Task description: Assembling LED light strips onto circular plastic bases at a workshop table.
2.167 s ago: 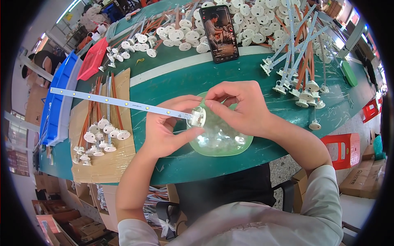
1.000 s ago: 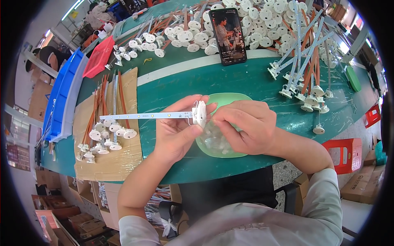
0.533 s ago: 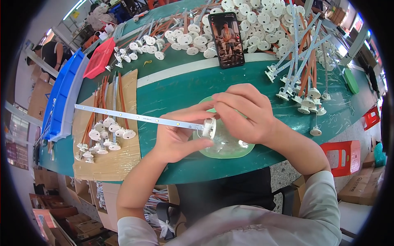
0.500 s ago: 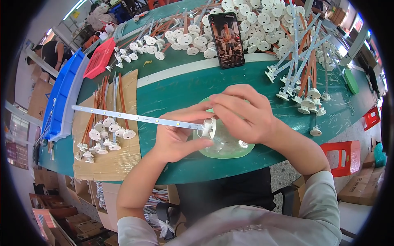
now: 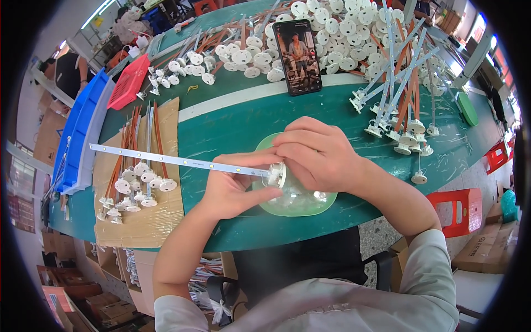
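A silver LED strip (image 5: 171,160) with a round white end cap (image 5: 279,176) is in my left hand (image 5: 225,195), its free end pointing left. The left thumb and fingers close around the cap end. My right hand (image 5: 323,157) is bent over the far side of the cap, its fingers drawn together beside it. Whatever those fingertips pinch is hidden. Beneath both hands lies a pale green tray (image 5: 310,208) with small shiny bits in it. Its contents are too small to tell.
On cardboard (image 5: 149,227) at the left lie several capped strips (image 5: 123,185). Blue (image 5: 83,133) and red (image 5: 127,83) baskets stand beyond. A phone (image 5: 298,58) leans against piled white-capped strips (image 5: 348,33). More strips (image 5: 409,133) lie right; a red stool (image 5: 456,212) stands beside the table.
My right fingertips have come down closer to the white cap. The left hand keeps its hold on the strip, and the whole view has shifted slightly.
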`<state>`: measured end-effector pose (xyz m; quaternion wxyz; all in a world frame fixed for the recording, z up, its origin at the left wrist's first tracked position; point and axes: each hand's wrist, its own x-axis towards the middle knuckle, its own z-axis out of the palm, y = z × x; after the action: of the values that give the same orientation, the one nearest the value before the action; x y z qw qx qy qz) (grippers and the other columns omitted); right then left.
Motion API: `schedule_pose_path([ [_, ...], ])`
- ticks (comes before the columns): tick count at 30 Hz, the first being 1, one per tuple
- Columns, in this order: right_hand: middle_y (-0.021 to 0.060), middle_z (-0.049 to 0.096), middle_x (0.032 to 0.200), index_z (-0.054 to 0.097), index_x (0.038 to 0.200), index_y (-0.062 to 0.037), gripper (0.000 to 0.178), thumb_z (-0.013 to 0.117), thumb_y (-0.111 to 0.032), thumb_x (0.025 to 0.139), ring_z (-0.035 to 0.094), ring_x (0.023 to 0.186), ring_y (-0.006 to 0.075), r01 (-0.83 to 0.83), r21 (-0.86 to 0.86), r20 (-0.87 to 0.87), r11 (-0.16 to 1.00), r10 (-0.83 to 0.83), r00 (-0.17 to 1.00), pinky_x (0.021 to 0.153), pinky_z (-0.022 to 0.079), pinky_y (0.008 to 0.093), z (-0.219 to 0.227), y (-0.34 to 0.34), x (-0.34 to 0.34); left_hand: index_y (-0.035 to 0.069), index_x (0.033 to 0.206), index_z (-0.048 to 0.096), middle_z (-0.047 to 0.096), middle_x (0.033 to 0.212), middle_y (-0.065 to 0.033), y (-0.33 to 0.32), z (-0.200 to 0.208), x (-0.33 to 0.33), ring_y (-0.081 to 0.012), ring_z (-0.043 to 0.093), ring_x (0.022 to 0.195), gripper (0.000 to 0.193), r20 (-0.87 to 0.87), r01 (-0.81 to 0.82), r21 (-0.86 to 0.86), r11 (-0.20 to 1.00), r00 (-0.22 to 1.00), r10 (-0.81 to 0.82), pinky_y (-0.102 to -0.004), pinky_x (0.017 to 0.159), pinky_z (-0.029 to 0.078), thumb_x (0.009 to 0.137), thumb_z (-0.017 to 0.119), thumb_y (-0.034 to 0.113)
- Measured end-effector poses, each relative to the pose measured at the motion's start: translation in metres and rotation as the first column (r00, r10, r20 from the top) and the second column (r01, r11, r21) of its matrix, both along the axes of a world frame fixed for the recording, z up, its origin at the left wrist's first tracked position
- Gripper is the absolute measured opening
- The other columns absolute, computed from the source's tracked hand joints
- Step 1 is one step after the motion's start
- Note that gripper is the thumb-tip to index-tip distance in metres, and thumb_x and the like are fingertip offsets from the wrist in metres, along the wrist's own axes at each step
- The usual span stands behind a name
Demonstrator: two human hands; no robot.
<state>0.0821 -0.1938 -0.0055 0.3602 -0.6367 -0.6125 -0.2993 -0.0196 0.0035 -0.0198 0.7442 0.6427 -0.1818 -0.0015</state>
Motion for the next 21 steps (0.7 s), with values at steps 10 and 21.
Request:
schedule_pose_path([
  [10,0.0042,0.067,0.107,0.073,0.102,-0.0115,0.035,0.072,0.003,0.07,0.062,0.09,0.0254,-0.04,-0.064,-0.229,0.997,0.024,0.973,0.063,0.052,0.0298,0.0001,0.0015,-0.0041,-0.006,0.117,0.064,0.065,0.118,-0.0159,0.0014,0.0029,0.0028,-0.0207,0.062,0.109,0.05,0.017,0.098,-0.059,0.993,0.995,-0.097,-0.0346,0.095,0.051,0.069,0.078,-0.014],
  [21,0.0078,0.07,0.094,0.075,0.093,-0.0055,0.016,0.071,0.0,0.079,0.063,0.081,0.0233,-0.054,-0.023,-0.468,0.998,0.037,0.883,0.066,0.052,0.0321,0.0035,-0.002,-0.0044,-0.005,0.115,0.067,0.065,0.121,-0.0174,0.0,0.0074,0.0013,-0.0193,0.062,0.109,0.048,0.05,0.014,0.022,1.0,0.999,-0.015,-0.0334,0.095,0.05,0.069,0.08,-0.012],
])
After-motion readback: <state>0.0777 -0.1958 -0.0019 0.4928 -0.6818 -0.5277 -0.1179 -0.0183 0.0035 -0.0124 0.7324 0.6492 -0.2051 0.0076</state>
